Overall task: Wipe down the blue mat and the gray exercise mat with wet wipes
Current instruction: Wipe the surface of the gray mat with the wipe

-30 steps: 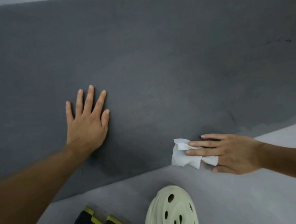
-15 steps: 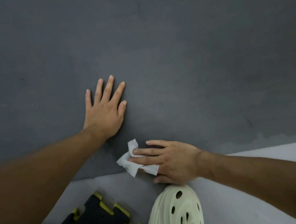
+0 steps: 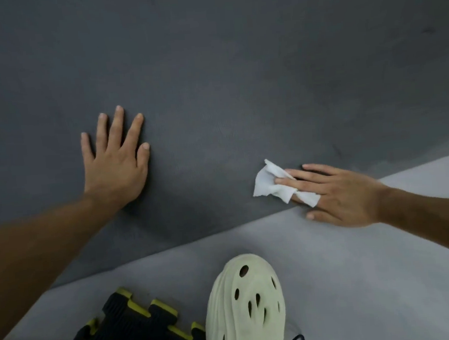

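1. Gray exercise mat (image 3: 238, 76): fills the upper two thirds of the frame. Its near edge runs on a diagonal, from lower left up to the right middle. Paler floor (image 3: 357, 266) lies below that edge.
2. Left hand (image 3: 114, 164): left of centre, palm down on the mat, fingers straight and fanned. It holds nothing and looks to be bracing the mat.
3. Right hand (image 3: 344, 196): right of centre, straddling the mat's near edge, with the thumb side on the floor. The fingers (image 3: 312, 181) are straight and close together, pressing the wet wipe (image 3: 272, 182) flat to the mat. One corner of the wipe laps over a lower finger. No curl around it can be seen.
4. The wipe is crumpled. It juts past the fingertips toward frame centre and sits just inside the mat edge.
5. Key relation: nearly all the mat surface lies up and to the left of the wipe, and only a thin strip lies between the wipe and the edge. The right hand is the nearer one and already has the wipe. Judged next stroke: along the edge toward the left hand, or up away from the edge.
6. Risk, judged: a stroke along the edge could slip onto the floor.
7. The blue mat is not in view.
8. Bottom of frame: a cream perforated clog (image 3: 246, 306), and a black-and-yellow interlocking tile (image 3: 128, 328) to its left.
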